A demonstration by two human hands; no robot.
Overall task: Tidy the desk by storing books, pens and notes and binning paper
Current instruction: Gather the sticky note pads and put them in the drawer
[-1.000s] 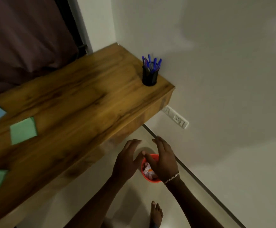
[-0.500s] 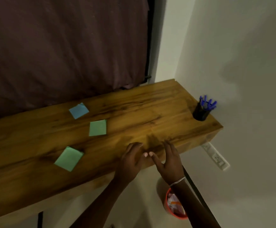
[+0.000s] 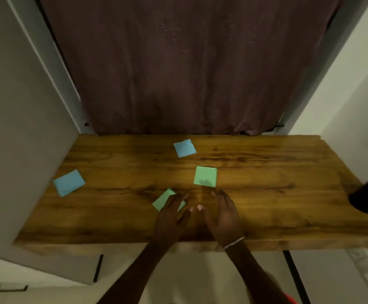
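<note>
Over desk point(image 3: 266, 205), left hand point(image 3: 170, 218) covers green note point(image 3: 162, 199); right hand point(image 3: 224, 218) spread.

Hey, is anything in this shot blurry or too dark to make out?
Head view: dim, warm light, but the sticky notes show clearly; the pen holder at the right edge is blurred; the wide-angle lens splays the walls outward; a soft sheen sits on the desk just beyond the fingers.
</note>
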